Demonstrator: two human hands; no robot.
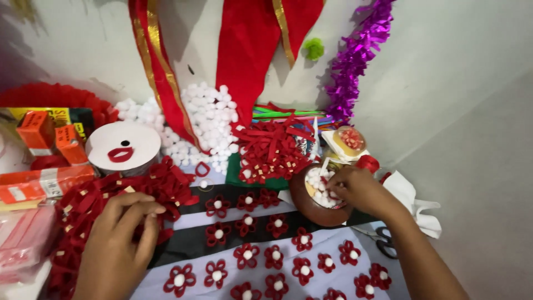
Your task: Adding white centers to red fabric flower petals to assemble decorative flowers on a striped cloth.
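The right hand reached into the brown bowl, fingertips bunched together down among the white pompoms inside it. Whether they had already pinched one could not be told, since the fingers hid the tips. To do this well, it seemed best to pick a single pompom with thumb and forefinger and lift straight up, so no others spilled over the rim.

The left hand lay well left of the bowl, on the heap of red felt loops, fingers curled and close together, pressing or gathering a piece at the heap's edge. What exactly it gripped was not clear.

In front of the bowl and to its left, finished red flowers with white centres lay in rows on a striped cloth. Behind the bowl sat a second pile of red loops and, further left, a loose mound of white pompoms. Scissors lay just right of the bowl, under the right forearm.
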